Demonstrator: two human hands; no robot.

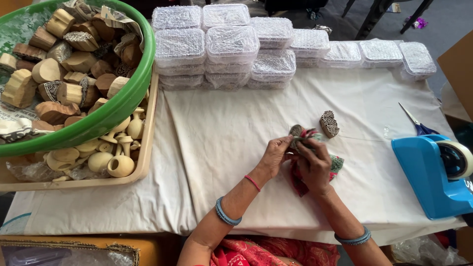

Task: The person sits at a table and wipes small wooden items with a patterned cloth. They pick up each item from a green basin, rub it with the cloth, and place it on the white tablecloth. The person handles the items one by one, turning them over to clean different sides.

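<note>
Both hands' fingers pinching a red patterned cloth (303, 165) around a small stamp (295, 130) — clear lidded boxes (231, 47) stacked behind

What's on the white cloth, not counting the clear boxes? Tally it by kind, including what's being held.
Carved wooden stamps: 2, one held
Patterned cloth: 1
Scissors: 1
Blue tape dispenser: 1
Total: 5

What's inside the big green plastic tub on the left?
The green plastic tub holds carved wooden printing blocks piled on patterned paper. Lower layers are hidden.
</note>
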